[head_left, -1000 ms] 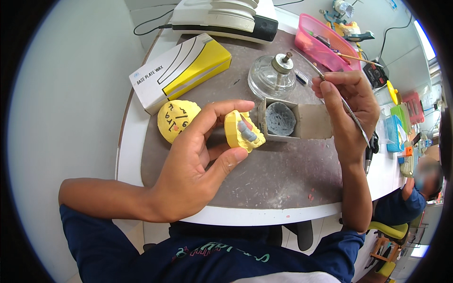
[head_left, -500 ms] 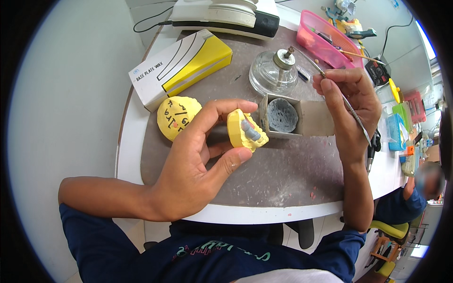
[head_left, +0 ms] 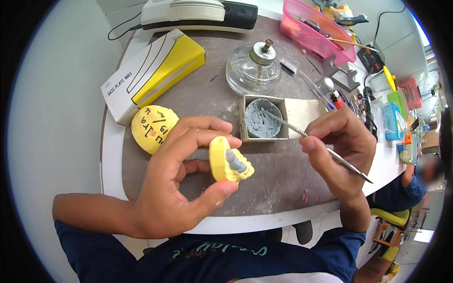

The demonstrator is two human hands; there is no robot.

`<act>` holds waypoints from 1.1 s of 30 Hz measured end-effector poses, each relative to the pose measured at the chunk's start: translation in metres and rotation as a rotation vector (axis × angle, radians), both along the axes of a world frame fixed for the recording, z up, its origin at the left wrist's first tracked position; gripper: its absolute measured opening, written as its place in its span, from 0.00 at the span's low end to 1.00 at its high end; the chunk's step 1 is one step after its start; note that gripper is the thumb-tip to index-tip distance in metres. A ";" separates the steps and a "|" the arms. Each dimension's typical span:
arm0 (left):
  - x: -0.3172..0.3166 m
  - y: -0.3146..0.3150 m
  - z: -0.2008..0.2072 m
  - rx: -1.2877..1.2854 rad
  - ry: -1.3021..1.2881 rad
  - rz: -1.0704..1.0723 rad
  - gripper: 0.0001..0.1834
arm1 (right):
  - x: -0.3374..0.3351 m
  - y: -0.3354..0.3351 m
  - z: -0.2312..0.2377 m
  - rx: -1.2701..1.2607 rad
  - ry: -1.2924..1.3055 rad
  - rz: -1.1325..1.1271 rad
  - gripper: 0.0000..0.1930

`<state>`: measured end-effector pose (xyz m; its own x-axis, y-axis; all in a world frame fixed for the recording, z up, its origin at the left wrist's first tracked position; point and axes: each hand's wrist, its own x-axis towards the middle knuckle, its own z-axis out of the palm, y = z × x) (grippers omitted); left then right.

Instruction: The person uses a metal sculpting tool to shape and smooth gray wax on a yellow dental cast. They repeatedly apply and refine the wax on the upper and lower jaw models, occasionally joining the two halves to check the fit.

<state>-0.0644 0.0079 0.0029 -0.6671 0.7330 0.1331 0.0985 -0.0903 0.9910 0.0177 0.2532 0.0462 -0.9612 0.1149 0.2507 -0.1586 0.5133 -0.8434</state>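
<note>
My left hand [head_left: 174, 188] pinches a yellow plaster dental cast [head_left: 217, 158] between thumb and fingertips, above the bench. Grey wax [head_left: 236, 162] covers some of the cast's teeth, facing up and right. In my right hand [head_left: 344, 146] is a thin metal wax carver [head_left: 340, 161], held like a pen. Its far tip reaches over the blue-grey wax [head_left: 258, 128] in a small open carton [head_left: 307, 112]; whether it touches is hard to tell. A second yellow plaster piece [head_left: 147, 132], with handwriting on it, lies beside my left hand.
A glass spirit burner [head_left: 250, 75] with no visible flame stands behind the carton. At left lies a white and yellow box [head_left: 158, 70]. Farther back are a white and black device [head_left: 198, 16] and a pink basket [head_left: 295, 30] of tools. Another person [head_left: 401, 186] sits at far right.
My right hand has come down from beside the burner, bringing the carver's tip over the wax carton. My left hand with the cast has shifted lower and left in view, as the view itself moved.
</note>
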 end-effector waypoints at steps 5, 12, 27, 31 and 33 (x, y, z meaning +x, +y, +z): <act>-0.003 0.001 -0.001 -0.010 0.037 -0.028 0.24 | -0.005 0.002 -0.013 0.053 0.080 0.031 0.07; -0.007 0.001 -0.001 0.005 0.029 -0.072 0.24 | -0.013 0.003 -0.021 0.113 0.133 0.043 0.07; -0.009 0.003 0.001 -0.080 0.005 -0.117 0.22 | -0.014 0.002 -0.018 0.198 0.111 0.066 0.06; -0.010 0.004 0.003 -0.094 -0.010 -0.110 0.22 | -0.015 0.002 -0.018 0.165 0.106 0.067 0.06; -0.008 0.003 0.004 -0.100 -0.009 -0.103 0.22 | -0.013 0.005 -0.018 0.123 0.109 0.093 0.06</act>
<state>-0.0726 0.0112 0.0069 -0.5881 0.8072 0.0506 0.0850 -0.0006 0.9964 0.0047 0.2578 0.0284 -0.9328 -0.0110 0.3602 -0.2969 0.5901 -0.7507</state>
